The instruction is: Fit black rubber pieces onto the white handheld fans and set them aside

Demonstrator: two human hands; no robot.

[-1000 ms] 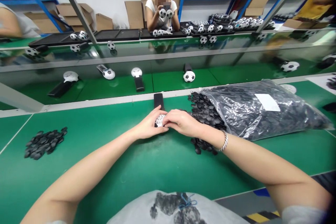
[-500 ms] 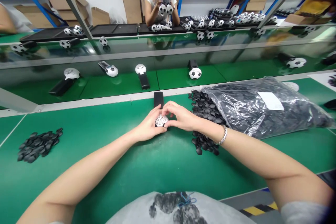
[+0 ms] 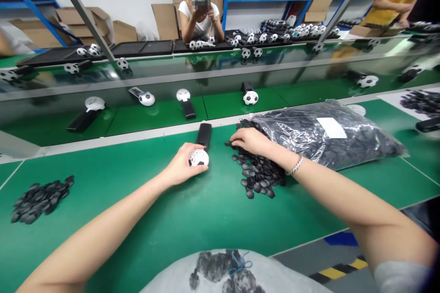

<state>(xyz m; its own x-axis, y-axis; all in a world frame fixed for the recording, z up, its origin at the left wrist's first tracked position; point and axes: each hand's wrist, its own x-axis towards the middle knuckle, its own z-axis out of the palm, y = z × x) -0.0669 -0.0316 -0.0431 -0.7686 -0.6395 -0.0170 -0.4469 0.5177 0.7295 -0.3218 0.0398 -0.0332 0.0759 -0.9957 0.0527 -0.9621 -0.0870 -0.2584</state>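
My left hand is wrapped round a white and black football-patterned head, which has a black handle pointing away from me. To the right, my right hand is at the upper left of a heap of small black pieces. Its fingers are pressed together at a black piece; whether they grip it is too small to tell. A clear plastic bag full of black pieces lies beside the heap.
A smaller pile of black pieces lies at the left. Beyond the table's edge, a green conveyor carries several football-headed items. Across it a person sits behind black trays. Another person in yellow stands at the back right.
My right hand has left the football head and moved right to the heap of black pieces. My left hand still holds the head, now turned with its black handle tilted slightly right.
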